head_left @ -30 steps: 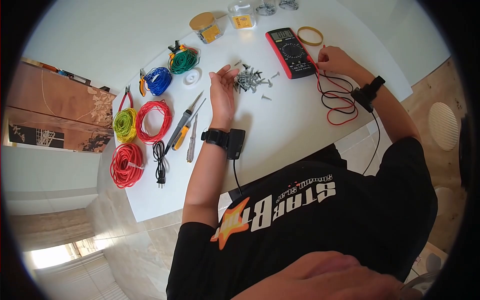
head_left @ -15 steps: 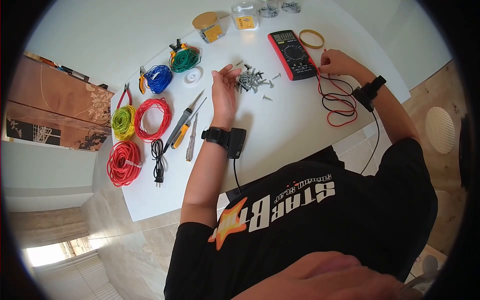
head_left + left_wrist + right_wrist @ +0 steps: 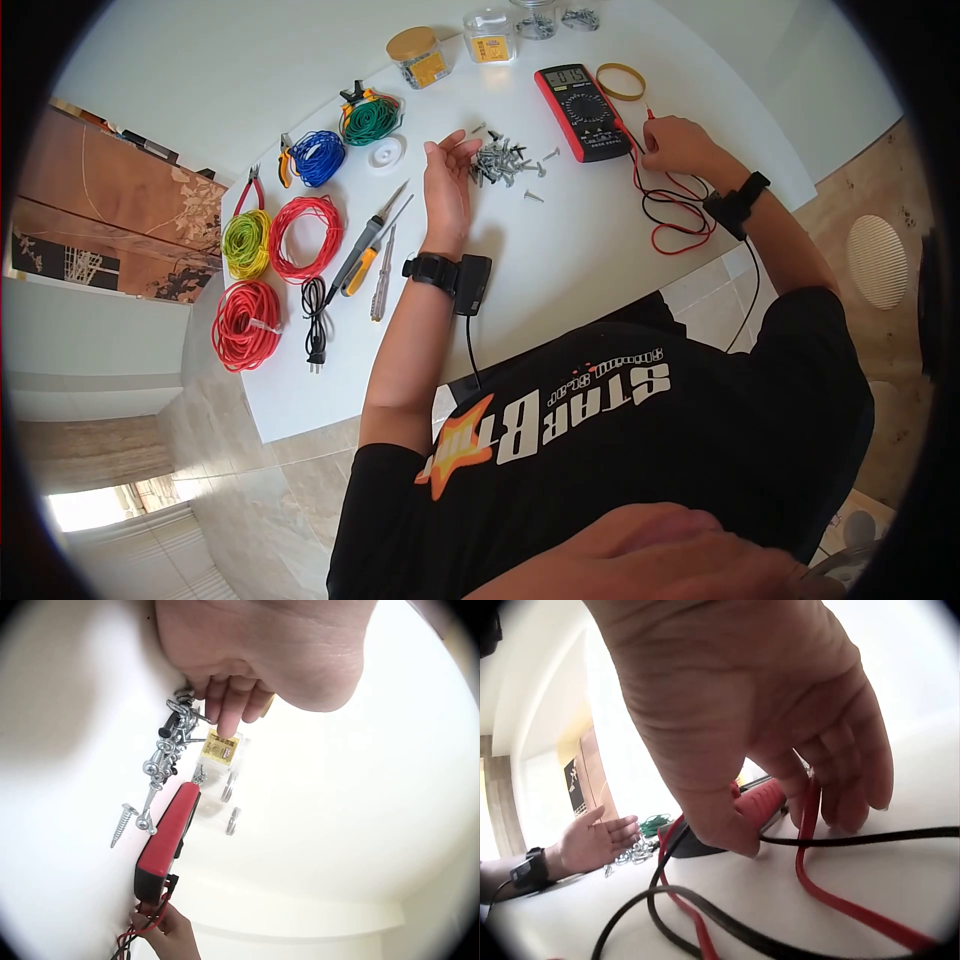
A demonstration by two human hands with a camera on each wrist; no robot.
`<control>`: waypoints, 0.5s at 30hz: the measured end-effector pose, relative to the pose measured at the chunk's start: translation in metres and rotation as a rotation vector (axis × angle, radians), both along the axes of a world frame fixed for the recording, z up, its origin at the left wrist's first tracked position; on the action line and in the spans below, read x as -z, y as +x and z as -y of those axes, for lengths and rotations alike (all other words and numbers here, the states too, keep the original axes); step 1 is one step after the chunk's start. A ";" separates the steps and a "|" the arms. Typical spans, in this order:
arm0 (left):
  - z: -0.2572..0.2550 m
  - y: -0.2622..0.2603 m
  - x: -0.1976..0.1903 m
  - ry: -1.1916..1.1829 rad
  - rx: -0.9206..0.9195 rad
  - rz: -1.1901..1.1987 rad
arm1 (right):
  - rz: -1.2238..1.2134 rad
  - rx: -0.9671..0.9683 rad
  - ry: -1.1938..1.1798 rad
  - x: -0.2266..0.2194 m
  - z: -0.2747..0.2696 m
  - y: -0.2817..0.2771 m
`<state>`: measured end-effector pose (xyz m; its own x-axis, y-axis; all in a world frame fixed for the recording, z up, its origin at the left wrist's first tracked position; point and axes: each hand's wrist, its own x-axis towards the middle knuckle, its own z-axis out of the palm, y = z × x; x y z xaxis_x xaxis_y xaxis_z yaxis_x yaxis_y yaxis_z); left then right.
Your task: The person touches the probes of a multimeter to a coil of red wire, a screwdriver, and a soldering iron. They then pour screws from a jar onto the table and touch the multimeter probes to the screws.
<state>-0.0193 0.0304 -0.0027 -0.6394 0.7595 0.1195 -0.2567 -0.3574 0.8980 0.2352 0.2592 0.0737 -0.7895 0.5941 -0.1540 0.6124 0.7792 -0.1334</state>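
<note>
My left hand (image 3: 448, 190) rests on its edge on the white table, fingers loosely extended, palm toward a pile of screws (image 3: 500, 160). It holds nothing, and its fingertips are right at the pile in the left wrist view. My right hand (image 3: 688, 147) is beside the lower right side of a red and black multimeter (image 3: 582, 113), whose display is lit. Its curled fingers hold a red test probe (image 3: 650, 115), the tip poking out past the knuckles. In the right wrist view the red lead (image 3: 804, 855) runs down from between the fingers, and a black lead (image 3: 870, 837) passes by the thumb tip.
Left on the table lie wire coils in red (image 3: 305, 240), blue (image 3: 318, 158) and green (image 3: 370, 122), a soldering iron (image 3: 365, 245), a screwdriver (image 3: 381, 285) and a white spool (image 3: 386, 153). Jars (image 3: 418, 60) line the back. A yellow tape ring (image 3: 622, 82) sits beyond the multimeter.
My right hand has drawn slightly away from the multimeter, rightward and toward me, the red probe moving with it. The display digits have changed. My left hand stays by the screws.
</note>
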 end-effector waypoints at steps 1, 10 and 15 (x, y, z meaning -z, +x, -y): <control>0.000 0.000 0.000 0.001 0.003 -0.001 | -0.010 -0.008 0.040 0.007 -0.003 0.001; 0.002 0.004 -0.004 0.003 -0.029 0.041 | -0.412 0.104 -0.243 -0.008 -0.033 0.025; 0.005 0.002 0.000 -0.049 -0.159 -0.341 | -0.957 0.005 -0.455 -0.045 -0.014 0.039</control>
